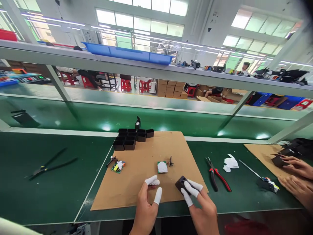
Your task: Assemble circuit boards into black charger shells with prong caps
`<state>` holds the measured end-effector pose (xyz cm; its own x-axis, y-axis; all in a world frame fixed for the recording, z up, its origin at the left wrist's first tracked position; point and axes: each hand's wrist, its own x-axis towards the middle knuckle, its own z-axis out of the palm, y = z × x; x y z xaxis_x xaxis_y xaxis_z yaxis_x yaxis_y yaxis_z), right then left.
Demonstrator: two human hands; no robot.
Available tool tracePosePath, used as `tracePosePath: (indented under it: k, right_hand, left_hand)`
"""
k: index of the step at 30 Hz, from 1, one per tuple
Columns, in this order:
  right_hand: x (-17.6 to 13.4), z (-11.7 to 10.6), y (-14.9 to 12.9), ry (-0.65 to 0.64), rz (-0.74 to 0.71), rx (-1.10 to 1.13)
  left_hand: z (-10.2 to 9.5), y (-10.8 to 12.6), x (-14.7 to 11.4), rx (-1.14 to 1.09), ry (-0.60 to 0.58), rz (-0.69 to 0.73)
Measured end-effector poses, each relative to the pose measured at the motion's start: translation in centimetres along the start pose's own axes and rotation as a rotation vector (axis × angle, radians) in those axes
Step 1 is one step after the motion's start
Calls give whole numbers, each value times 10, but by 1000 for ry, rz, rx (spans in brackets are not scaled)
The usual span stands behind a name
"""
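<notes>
White finger cots cover several fingertips on both hands. My right hand (201, 204) grips a small black plastic case (181, 185) over the cardboard's front right part. To its left, my left hand (148, 202) is held with thumb and fingers apart and nothing between them. Just beyond it lies a small green circuit board (162, 167) with a white patch on top, a black piece (170, 161) beside it. Another circuit board (118, 166) with yellow and white parts rests farther left. Several open black cases (129, 145) stand grouped at the back of the cardboard sheet (144, 192).
Red-and-black pliers (217, 176), crumpled white paper (230, 163) and a screwdriver (251, 169) lie to the right. Dark long-handled pliers (52, 164) lie left. A co-worker's hands (297, 173) work at the right edge. A shelf (146, 67) with a blue tray (127, 54) spans overhead.
</notes>
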<state>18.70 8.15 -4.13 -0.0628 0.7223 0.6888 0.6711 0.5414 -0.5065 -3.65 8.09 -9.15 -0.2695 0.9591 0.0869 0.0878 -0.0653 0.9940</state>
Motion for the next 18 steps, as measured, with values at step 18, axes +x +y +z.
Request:
tracePosePath:
  k: [18]
  right_hand:
    - [-17,11,-11,241,1070,1127]
  left_hand:
    - [1,7,-2,59,-39,2]
